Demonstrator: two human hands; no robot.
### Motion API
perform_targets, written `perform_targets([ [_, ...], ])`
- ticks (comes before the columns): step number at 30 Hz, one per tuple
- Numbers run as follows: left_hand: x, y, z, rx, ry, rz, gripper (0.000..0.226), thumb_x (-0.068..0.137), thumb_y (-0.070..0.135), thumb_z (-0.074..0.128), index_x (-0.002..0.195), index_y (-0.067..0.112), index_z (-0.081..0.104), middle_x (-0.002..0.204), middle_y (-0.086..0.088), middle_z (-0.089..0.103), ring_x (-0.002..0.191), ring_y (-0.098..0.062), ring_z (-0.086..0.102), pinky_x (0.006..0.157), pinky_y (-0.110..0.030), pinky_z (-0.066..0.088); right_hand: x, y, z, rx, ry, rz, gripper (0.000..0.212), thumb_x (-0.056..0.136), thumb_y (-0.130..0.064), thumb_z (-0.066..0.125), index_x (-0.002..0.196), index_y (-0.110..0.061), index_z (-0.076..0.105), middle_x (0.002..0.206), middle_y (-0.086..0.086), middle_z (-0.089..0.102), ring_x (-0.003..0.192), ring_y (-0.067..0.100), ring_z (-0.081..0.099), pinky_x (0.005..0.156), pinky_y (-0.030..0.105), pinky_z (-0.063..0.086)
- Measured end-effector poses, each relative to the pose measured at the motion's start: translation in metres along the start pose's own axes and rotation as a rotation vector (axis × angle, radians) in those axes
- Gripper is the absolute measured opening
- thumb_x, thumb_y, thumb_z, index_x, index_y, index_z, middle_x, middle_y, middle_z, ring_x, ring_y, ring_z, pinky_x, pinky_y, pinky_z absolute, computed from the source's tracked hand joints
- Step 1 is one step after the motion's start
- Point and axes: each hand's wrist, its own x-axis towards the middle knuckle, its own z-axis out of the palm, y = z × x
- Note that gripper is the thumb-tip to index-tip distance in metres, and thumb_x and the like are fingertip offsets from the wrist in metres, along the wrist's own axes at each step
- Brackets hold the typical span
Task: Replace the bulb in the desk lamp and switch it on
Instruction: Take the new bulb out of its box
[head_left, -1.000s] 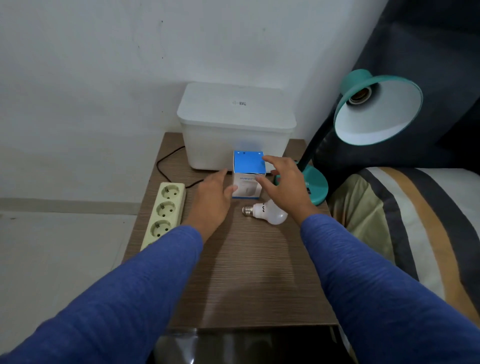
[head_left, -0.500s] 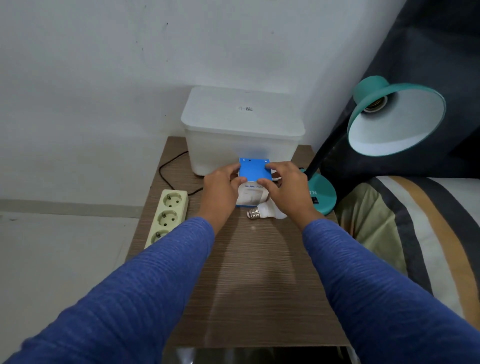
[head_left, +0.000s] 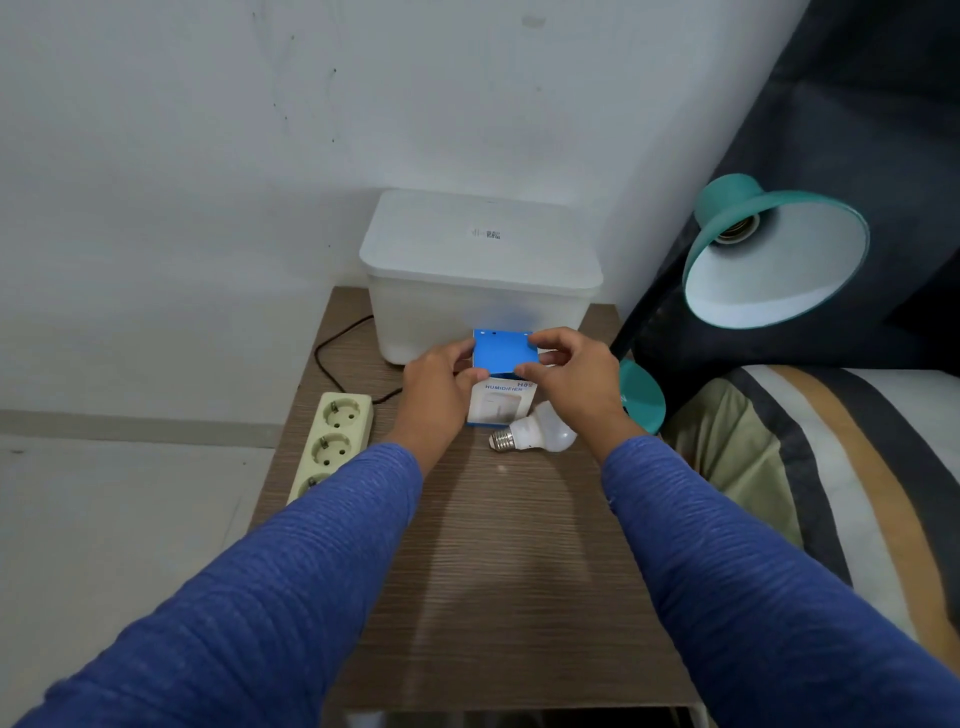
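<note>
Blue box (head_left: 503, 356): both hands, left (head_left: 437, 396), right (head_left: 575, 385), clamped on its sides.
Bulb (head_left: 535, 434): near-right, lying crosswise, nearer my right.

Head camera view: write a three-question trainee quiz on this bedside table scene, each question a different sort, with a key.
1. True or false: the teal lamp already has a bulb screwed into its socket.
2. Multiple choice: what do the left hand and right hand touch? A) the loose bulb B) the blue and white box C) the power strip
3. Fill in: the loose bulb lies on its ____ on the table, metal base pointing toward the power strip.

Key
1. False: the socket shows empty.
2. B: fingers of both hands are on the blue and white box, which stands before the white bin.
3. side
</note>
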Motion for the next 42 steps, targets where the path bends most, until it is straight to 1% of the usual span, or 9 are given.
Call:
perform_targets([
  [4,-0.002,0.001,0.001,-0.012,0.001,0.025,0.046,0.087,0.008,0.062,0.132,0.011,0.052,0.122,-0.01,0.064,0.105,-0.013,0.06,0.088,-0.012,0.038,0.002,-0.005,-0.002,0.109,0.003,0.098,0.03,0.073,-0.007,0.078,0.101,-0.015,0.071,0.079,-0.003,0.063,0.078,0.009,0.062,0.076,0.025,0.056],
  [8,-0.002,-0.001,0.002,-0.111,0.01,-0.001,0.061,0.087,0.002,0.062,0.141,0.015,0.038,0.123,-0.008,0.06,0.098,-0.005,0.054,0.08,-0.002,0.035,0.003,-0.008,-0.003,0.189,0.054,0.092,0.02,0.074,-0.012,0.078,0.093,-0.011,0.073,0.084,-0.001,0.068,0.081,0.01,0.064,0.075,0.022,0.056],
  [10,-0.002,-0.002,0.002,-0.097,0.024,0.023,0.064,0.086,0.003,0.063,0.142,0.02,0.037,0.122,-0.006,0.06,0.098,-0.006,0.055,0.085,-0.009,0.039,0.006,-0.014,-0.004,0.237,0.106,0.071,0.016,0.077,-0.016,0.076,0.091,-0.009,0.073,0.08,-0.003,0.067,0.076,0.006,0.062,0.072,0.016,0.053],
  [15,0.001,-0.006,-0.002,0.034,0.029,0.172,0.07,0.081,0.008,0.067,0.139,0.034,0.035,0.127,-0.001,0.056,0.108,-0.013,0.056,0.098,-0.032,0.048,0.016,-0.025,-0.004,0.206,0.175,0.043,0.014,0.085,-0.017,0.069,0.095,-0.01,0.073,0.089,0.002,0.071,0.085,0.012,0.064,0.083,0.023,0.054],
  [20,0.007,-0.002,-0.015,0.298,-0.024,0.387,0.073,0.082,0.01,0.066,0.143,0.032,0.033,0.139,-0.001,0.044,0.123,-0.019,0.048,0.098,-0.038,0.047,0.018,-0.025,-0.004,0.187,0.182,0.01,0.013,0.086,-0.016,0.067,0.096,-0.01,0.071,0.09,0.0,0.069,0.088,0.014,0.065,0.087,0.027,0.055],
  [25,0.019,0.004,-0.022,0.408,-0.211,0.344,0.083,0.088,0.017,0.062,0.148,0.038,0.009,0.149,-0.004,0.032,0.136,-0.019,0.033,0.106,-0.03,0.033,0.014,-0.022,-0.008,0.091,0.168,-0.075,0.023,0.085,-0.017,0.068,0.106,-0.013,0.059,0.101,-0.005,0.064,0.087,0.01,0.061,0.079,0.022,0.049],
  [29,0.023,0.009,-0.025,0.421,-0.292,0.301,0.086,0.089,0.019,0.06,0.148,0.038,0.001,0.144,-0.007,0.037,0.132,-0.023,0.037,0.108,-0.033,0.031,0.017,-0.014,-0.012,-0.249,-0.079,-0.157,0.035,0.08,-0.024,0.073,0.111,-0.014,0.061,0.104,-0.006,0.063,0.099,0.01,0.057,0.081,0.012,0.041],
  [33,0.024,0.007,-0.024,0.401,-0.296,0.286,0.086,0.089,0.019,0.06,0.148,0.04,0.0,0.141,-0.007,0.04,0.128,-0.022,0.039,0.105,-0.03,0.031,0.027,-0.009,-0.007,-0.503,-0.275,-0.189,0.043,0.075,-0.032,0.076,0.115,-0.02,0.065,0.119,-0.004,0.067,0.119,0.019,0.053,0.103,0.039,0.043],
  [42,0.026,0.003,-0.022,0.384,-0.294,0.283,0.088,0.088,0.018,0.061,0.147,0.043,-0.001,0.137,-0.007,0.042,0.124,-0.022,0.043,0.104,-0.032,0.034,0.04,-0.014,0.008,-0.745,-0.339,-0.224,0.052,0.075,-0.041,0.071,0.122,-0.024,0.054,0.126,0.003,0.06,0.127,0.024,0.04,0.1,0.042,0.044],
])
